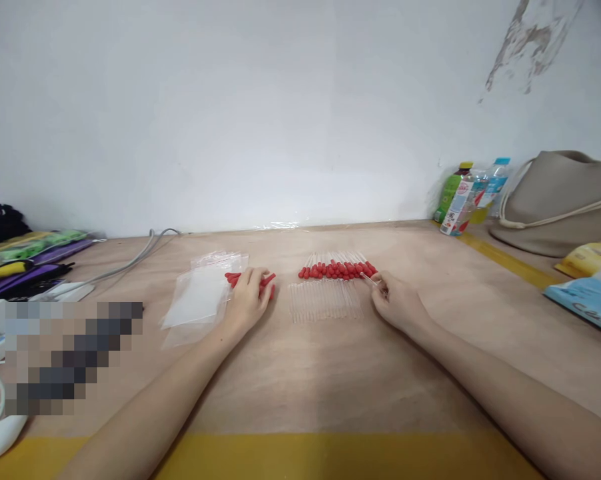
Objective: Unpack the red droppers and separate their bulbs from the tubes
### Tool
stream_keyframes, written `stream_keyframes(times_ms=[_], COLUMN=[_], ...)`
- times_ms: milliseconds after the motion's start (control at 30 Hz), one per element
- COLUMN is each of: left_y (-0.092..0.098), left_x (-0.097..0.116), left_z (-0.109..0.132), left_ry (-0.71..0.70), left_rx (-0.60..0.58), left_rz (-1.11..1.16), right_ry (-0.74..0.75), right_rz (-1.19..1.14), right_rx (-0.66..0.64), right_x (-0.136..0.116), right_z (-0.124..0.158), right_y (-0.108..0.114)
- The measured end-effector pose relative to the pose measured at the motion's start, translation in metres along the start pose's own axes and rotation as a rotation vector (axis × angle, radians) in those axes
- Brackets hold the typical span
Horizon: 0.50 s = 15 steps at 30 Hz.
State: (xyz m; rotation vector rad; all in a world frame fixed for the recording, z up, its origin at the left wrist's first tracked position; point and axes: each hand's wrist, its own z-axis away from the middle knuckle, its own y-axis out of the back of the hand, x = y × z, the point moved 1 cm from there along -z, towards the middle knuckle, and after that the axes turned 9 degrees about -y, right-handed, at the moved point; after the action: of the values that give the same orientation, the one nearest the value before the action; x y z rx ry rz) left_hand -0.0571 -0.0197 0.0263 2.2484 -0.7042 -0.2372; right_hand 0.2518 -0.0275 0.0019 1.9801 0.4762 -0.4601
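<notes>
My left hand [248, 297] is curled over a small pile of red rubber dropper bulbs [232, 278], with a red bulb [268, 280] at its fingertips. My right hand [398, 303] pinches a thin clear glass dropper tube [368, 278], its near end hidden in the fingers. Between the hands lies a row of glass droppers with red bulbs fitted [335, 269], their tubes pointing toward the wall. Just in front of that row, several bare clear tubes [325, 301] lie side by side. Clear plastic bags with white sheets [195, 297] rest beside my left hand.
Bottles [460, 200] and a grey-beige bag [560, 200] stand at the back right. Blue and yellow packs [588, 293] lie at the right edge. Cables [130, 260], colourful packaged items [30, 257] and a pixelated dark patch occupy the left. Yellow tape [300, 457] lines the front edge.
</notes>
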Motion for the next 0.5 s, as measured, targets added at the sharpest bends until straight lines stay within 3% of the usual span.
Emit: stream_keyframes(times_ms=[233,500], left_y=[-0.009,-0.008], left_x=[0.008,0.008], left_z=[0.0,0.001], left_ry=[-0.144,-0.2], left_rx=[-0.183,-0.193], left_rz=[-0.272,-0.267], right_ry=[0.113,0.162], right_rz=[0.037,0.037], right_rx=[0.017,-0.012], right_x=[-0.007,-0.017], right_z=[0.006,0.011], right_y=[-0.005,-0.007])
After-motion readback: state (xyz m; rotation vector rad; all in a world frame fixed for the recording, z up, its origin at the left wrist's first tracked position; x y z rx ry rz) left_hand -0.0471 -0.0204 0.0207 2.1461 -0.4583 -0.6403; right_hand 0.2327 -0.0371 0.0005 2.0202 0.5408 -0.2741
